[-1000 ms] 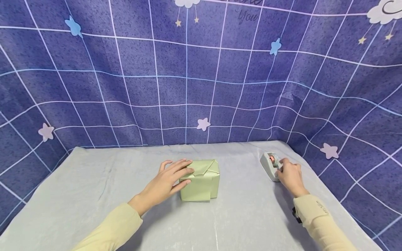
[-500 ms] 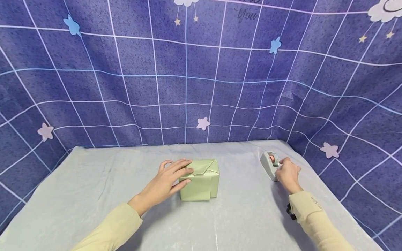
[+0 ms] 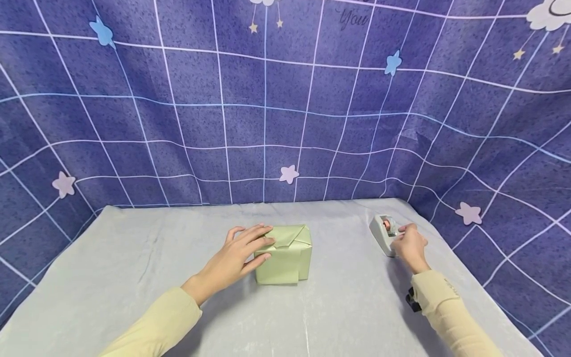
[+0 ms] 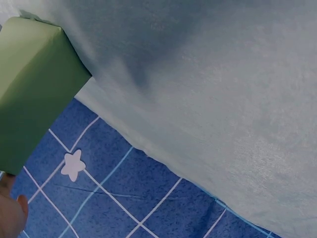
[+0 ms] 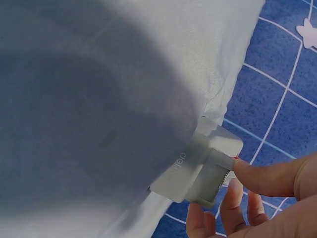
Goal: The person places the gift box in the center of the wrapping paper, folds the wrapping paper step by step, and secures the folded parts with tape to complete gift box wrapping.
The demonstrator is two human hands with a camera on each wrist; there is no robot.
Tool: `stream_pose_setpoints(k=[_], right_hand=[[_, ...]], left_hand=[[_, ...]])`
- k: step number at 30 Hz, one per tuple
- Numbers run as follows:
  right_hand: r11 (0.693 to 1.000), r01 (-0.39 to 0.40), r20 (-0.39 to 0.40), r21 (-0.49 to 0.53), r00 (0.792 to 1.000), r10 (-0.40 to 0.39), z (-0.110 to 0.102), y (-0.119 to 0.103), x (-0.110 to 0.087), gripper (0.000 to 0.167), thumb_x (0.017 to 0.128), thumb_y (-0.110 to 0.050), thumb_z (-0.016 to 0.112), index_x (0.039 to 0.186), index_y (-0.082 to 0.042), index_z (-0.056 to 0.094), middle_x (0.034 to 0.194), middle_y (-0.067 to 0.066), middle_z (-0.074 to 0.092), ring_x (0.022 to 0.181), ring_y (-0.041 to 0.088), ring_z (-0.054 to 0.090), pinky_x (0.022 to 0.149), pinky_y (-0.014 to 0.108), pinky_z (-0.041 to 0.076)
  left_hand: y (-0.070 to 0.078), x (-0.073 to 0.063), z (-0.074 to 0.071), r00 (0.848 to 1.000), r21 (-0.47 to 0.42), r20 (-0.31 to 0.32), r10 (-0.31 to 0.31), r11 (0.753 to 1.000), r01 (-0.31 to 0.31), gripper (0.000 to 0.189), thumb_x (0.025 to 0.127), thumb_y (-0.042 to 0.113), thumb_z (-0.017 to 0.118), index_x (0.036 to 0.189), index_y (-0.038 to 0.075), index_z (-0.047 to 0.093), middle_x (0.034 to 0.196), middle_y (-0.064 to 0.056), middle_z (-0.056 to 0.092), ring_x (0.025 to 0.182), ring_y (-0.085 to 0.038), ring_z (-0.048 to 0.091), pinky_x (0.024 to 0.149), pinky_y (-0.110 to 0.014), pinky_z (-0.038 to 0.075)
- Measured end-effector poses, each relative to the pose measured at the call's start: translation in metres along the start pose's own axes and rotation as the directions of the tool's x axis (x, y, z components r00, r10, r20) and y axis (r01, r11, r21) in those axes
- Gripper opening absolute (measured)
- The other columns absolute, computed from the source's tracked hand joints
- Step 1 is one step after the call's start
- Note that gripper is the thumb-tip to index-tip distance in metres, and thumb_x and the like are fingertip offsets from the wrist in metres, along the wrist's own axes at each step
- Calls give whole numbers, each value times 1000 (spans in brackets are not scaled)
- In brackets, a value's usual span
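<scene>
A box wrapped in pale green paper sits upright on the cloth-covered table. My left hand rests on its left top edge with fingers extended, the thumb along the front face. In the left wrist view the wrapped box fills the left edge, with a bit of my hand below. Farther right stands a light grey tape dispenser holding a small roll with an orange core. My right hand grips its near end. In the right wrist view, thumb and curled fingers bracket the toothed cutter of the dispenser.
A pale grey cloth covers the table. Behind and to the sides hangs a blue curtain with grid lines, stars and clouds. A dark device is strapped beneath the right sleeve cuff. The dispenser stands near the table's right edge.
My right hand and forearm have shifted slightly left, with the fingers drawn closer together at the dispenser. The left hand, box and dispenser stay in place.
</scene>
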State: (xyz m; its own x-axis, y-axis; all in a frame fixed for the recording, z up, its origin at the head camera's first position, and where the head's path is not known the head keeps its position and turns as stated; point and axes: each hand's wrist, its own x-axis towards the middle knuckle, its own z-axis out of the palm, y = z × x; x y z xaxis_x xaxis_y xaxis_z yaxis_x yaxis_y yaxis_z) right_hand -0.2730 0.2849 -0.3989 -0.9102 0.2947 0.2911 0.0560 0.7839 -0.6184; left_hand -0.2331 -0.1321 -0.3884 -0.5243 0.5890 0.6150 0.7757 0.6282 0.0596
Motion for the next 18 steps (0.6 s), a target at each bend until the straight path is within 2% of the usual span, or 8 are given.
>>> stream_pose_setpoints(k=[5,9,13,15,17,18], right_hand=[[1000,1,-4,12,1000,-1,0,0,1,38,63,5,49,101,11,48,83,27,57,78,39,52,80,48,24],[999,-25,1,37,1000,25,-1,-1,2,42,64,5,48,105,11,47,86,29,58,83,41,51,84,49,24],[988,-112,12,105,994,111,-2,-2,2,42,71,0,51,111,12,45,95,31,62,95,47,49,92,51,22],[974,-168,24,151,986,167,-2,-3,2,42,76,-3,52,114,11,44,99,30,62,97,45,51,93,47,26],[954,-224,36,199,975,221,-1,-3,3,41,79,-5,52,117,10,44,101,30,61,87,35,58,86,38,36],[940,-253,41,231,967,250,0,-2,3,41,80,-6,51,118,10,44,101,30,61,79,29,60,79,32,41]], left_hand=[[0,0,0,1000,-1,-1,-2,1000,2,32,89,32,57,120,23,57,136,-2,48,127,-23,43,101,-45,25],[1,1,-1,1000,-2,8,-5,1000,5,32,89,32,57,120,23,57,137,-1,48,128,-23,43,101,-45,25],[2,1,-2,1000,-7,21,-10,1000,10,33,89,32,57,121,22,57,138,-2,47,128,-23,42,101,-45,26],[3,1,-2,1000,-10,26,-12,1000,12,33,90,32,57,121,22,57,138,-2,47,129,-23,42,100,-45,27],[3,1,-2,1000,-14,28,-13,1000,14,33,90,32,57,121,21,57,138,-3,47,129,-23,41,100,-45,28],[3,1,-2,999,-16,30,-15,1000,15,34,90,32,57,121,21,57,138,-3,47,129,-23,41,99,-46,29]])
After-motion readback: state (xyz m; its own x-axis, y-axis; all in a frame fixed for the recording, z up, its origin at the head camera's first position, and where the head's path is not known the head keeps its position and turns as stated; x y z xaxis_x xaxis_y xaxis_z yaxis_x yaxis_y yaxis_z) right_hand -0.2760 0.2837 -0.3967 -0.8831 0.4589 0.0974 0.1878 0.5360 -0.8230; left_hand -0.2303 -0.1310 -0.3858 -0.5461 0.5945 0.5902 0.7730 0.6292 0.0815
